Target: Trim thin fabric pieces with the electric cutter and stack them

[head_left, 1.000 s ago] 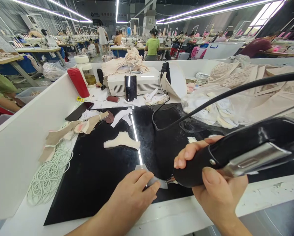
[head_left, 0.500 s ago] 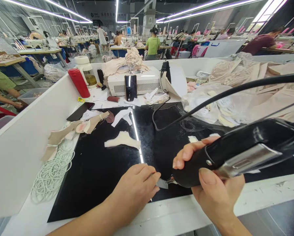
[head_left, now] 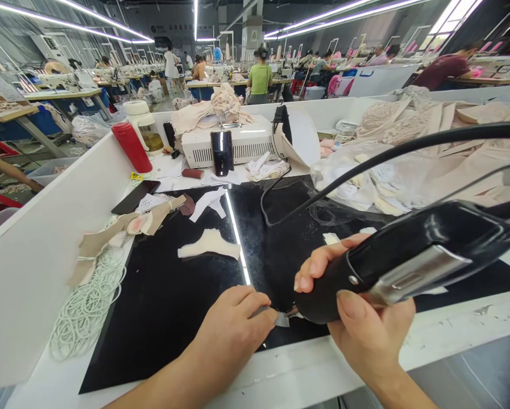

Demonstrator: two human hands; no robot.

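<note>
My right hand [head_left: 372,332] wraps round the grip of a black corded handheld power tool [head_left: 391,250] with a silver lever plate along its side. The tool points left, and its small metal tip [head_left: 295,312] meets or nearly meets a small pale grey piece [head_left: 282,320]. My left hand [head_left: 233,321] is closed over that piece, fingers together, low above the black mat [head_left: 161,307]. Most of the piece is hidden under the fingers, so its kind cannot be told. Farther back on the mat lies a cream, curved foam-like cut piece [head_left: 210,244].
A black cable [head_left: 365,165] arches over the right side to a white box unit [head_left: 255,142]. Mint-green cord loops [head_left: 88,309] and beige scraps [head_left: 105,236] line the left edge. A plastic bag of pieces [head_left: 378,176], a red flask [head_left: 131,147] and phones stand behind.
The camera view has shifted slightly. Both hands keep their hold; the left fingers and the pale piece have moved very little beside the tool's tip.
</note>
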